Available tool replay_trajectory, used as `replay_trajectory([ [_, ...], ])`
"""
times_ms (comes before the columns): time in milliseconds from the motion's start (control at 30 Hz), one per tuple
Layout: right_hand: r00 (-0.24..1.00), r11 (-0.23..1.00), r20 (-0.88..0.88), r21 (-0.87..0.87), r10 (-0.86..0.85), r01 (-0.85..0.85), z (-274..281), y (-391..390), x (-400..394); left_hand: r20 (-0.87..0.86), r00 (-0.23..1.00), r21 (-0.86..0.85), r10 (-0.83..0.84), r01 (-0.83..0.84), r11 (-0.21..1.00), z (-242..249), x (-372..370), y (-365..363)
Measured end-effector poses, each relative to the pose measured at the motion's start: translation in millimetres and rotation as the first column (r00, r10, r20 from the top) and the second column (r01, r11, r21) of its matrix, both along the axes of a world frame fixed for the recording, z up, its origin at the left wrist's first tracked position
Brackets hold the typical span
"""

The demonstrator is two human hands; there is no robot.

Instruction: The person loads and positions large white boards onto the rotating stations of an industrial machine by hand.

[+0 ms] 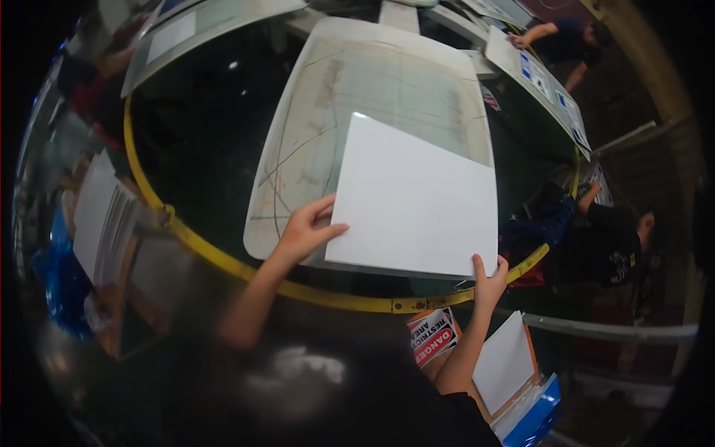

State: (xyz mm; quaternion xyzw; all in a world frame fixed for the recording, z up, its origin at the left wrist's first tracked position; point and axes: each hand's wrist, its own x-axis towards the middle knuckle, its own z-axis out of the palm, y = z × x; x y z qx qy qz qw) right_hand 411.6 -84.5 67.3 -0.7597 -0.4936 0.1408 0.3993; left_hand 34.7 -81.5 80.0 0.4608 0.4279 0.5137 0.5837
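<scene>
Sheet: white, blank, roughly square, held flat over the near right part of the platen. Its near edge overhangs the platen's near rim.

Left hand: at the sheet's left near corner. Thumb on top of the sheet, fingers curled under its edge, pinching it.

Right hand: at the sheet's right near corner. Thumb lies on the top face, fingers beneath and hidden; clamped on the corner.

Platen: pale, worn, rounded board marked with scratches and curved lines, tilting away from the viewer.

Yellow rail: curved band running below and to the left of the platen, passing under the sheet's near edge.

Danger sign: red, white and black placard, just below the rail, near the right forearm.

Paper stack: white sheets on a blue and orange holder, below and right of the sheet, beside the right forearm.

Second stack: white sheets, well left of the platen, blurred.

Co-worker: dark clothing, right of the platen, one arm raised toward a printed board.

Another person: far right, beyond the platen, arm stretched over a board with blue prints.
</scene>
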Motion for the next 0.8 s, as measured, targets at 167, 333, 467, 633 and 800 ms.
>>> replay_trajectory([
  [167,0.945,0.999,0.326,0.042,-0.034,0.022,-18,49,-9,-0.777,0.615,0.195,0.139,0.025,0.981,-16,-29,48],
  [333,0.910,0.994,0.411,0.112,-0.062,0.018,-24,92,-28,-0.900,0.323,0.326,0.293,0.050,0.944,-41,-44,96],
  [467,0.888,0.990,0.451,0.140,-0.088,0.027,-32,113,-47,-0.927,0.216,0.319,0.307,0.022,0.947,-53,-58,117],
  [633,0.874,0.992,0.480,0.122,-0.079,0.023,-41,114,-59,-0.943,0.194,0.272,0.269,-0.009,0.962,-56,-70,110],
  [800,0.874,0.993,0.479,0.107,-0.086,0.039,-46,112,-63,-0.946,0.170,0.277,0.277,-0.023,0.961,-64,-73,102],
])
